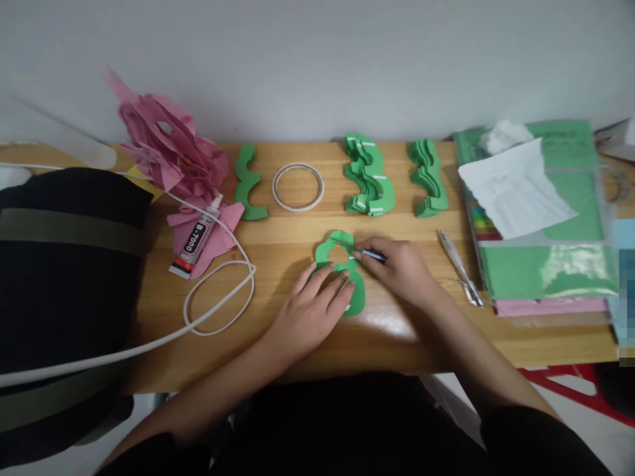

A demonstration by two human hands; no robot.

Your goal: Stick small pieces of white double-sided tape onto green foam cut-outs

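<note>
A green paper cut-out [333, 246] with a round hole lies on the wooden table [297, 228] in front of me. My left hand [312, 307] rests flat on its lower part, fingers stretched out, pressing it down. My right hand [399, 268] is closed in a pinch around a thin blue tool [371, 254], and the tool's tip touches the cut-out beside the hole.
Behind lie a tape ring [298, 187], a single green shape [248, 184], two stacks of green shapes [370, 175] [428, 177], pink tissue paper [166, 142], a glue tube [196, 239], a white cable [218, 297]. Tweezers [459, 268] and coloured paper sheets [540, 218] sit right; a black bag [64, 264] left.
</note>
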